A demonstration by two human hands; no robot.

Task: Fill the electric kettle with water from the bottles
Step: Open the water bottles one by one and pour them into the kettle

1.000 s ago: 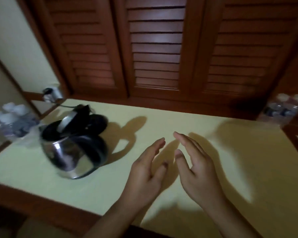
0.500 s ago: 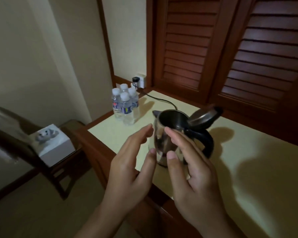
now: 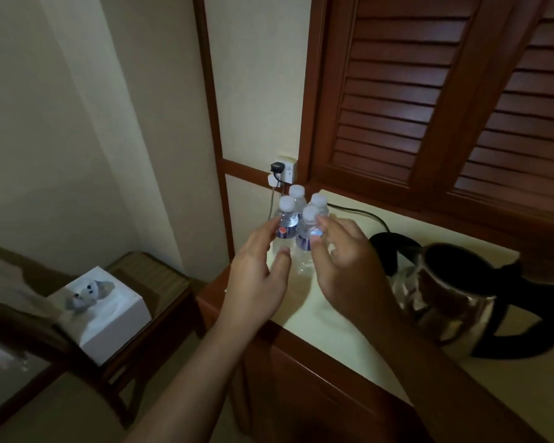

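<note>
Bottles (image 3: 296,225) partly hidden by spread fingers (image 3: 271,233); kettle (image 3: 451,292) blurred, nothing gripped

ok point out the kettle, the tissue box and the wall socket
kettle (image 3: 454,302), head view, on its steel body
tissue box (image 3: 109,318), head view, on its white top
wall socket (image 3: 287,169), head view, on its plate

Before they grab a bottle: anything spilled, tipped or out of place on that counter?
Nothing stands out. The four water bottles stand upright and capped at the counter's corner, no spill visible. The kettle sits upright, its top open. Both hands, left hand and right hand, are open around the bottles.
</note>
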